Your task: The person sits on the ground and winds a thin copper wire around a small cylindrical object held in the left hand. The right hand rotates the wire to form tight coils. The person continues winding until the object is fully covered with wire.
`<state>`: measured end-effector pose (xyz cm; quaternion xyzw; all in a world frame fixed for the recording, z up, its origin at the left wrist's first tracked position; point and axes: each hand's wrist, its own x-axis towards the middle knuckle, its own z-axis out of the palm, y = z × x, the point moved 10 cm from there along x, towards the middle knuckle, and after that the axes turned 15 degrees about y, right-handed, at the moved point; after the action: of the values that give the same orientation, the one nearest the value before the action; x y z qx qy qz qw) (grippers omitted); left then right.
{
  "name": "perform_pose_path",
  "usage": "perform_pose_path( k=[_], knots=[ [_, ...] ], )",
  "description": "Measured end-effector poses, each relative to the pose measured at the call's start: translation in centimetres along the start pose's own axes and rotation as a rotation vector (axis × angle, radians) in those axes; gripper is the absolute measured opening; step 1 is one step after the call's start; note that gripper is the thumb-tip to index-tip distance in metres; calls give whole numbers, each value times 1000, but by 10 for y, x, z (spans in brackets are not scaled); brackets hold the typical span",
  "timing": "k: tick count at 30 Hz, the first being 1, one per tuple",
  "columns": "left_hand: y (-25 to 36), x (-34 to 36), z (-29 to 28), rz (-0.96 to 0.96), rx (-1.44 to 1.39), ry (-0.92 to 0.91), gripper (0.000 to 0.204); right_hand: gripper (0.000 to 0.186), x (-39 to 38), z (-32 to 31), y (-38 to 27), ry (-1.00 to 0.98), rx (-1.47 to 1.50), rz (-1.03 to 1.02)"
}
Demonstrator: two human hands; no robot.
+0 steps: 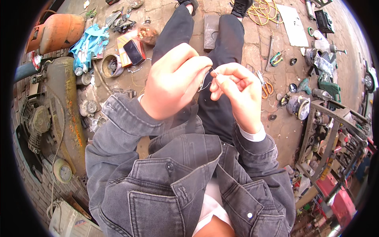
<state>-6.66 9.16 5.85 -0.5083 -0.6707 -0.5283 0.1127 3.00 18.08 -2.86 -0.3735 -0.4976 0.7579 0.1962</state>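
Above my lap, my left hand point(171, 83) and my right hand point(239, 91) meet fingertip to fingertip. Both are closed in a pinch on a thin wire point(213, 70), a short stretch of which shows between them. A pale loop of it point(205, 86) hangs below the fingertips. What lies inside the left fingers is mostly hidden. Between my outstretched legs a flat dark metal block point(211, 31) lies on the ground. Orange-handled scissors point(267, 87) rest just right of my right hand. To the left, a black phone point(134, 52) leans on an orange box point(125, 42).
An orange gas cylinder point(63, 31), a blue cloth point(90, 41) and a large rusty tank point(67, 114) stand at left. A coiled yellow cable point(262, 12), a white sheet point(292, 25), green-handled pliers point(276, 59) and a cluttered metal rack point(329, 138) are at right.
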Motion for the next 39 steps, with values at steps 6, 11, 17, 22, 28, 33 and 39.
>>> perform_pose_path(
  k=[6, 11, 17, 22, 28, 33, 39],
  knots=[
    [13, 0, -11, -196, -28, 68, 19, 11, -21, -2, -34, 34, -46, -190],
    [25, -2, -12, -312, -102, 116, 21, 15, -43, -8, -67, 216, -320, -692],
    [30, -2, -15, -348, -104, 144, 24, 24, -64, -1, -93, 227, -538, -1026],
    [41, 1, -17, -185, -36, 150, 29, 24, -56, -5, -94, 153, -423, -850],
    [50, 1, -16, -40, -29, 130, 37, 15, -43, -10, -71, 91, -222, -398],
    [58, 2, -15, 48, -18, 131, 36, 15, -39, -10, -62, 46, -153, -257],
    [60, 1, -14, 4, -48, 120, 35, 17, -46, -14, -65, 175, -218, -402]
  ],
)
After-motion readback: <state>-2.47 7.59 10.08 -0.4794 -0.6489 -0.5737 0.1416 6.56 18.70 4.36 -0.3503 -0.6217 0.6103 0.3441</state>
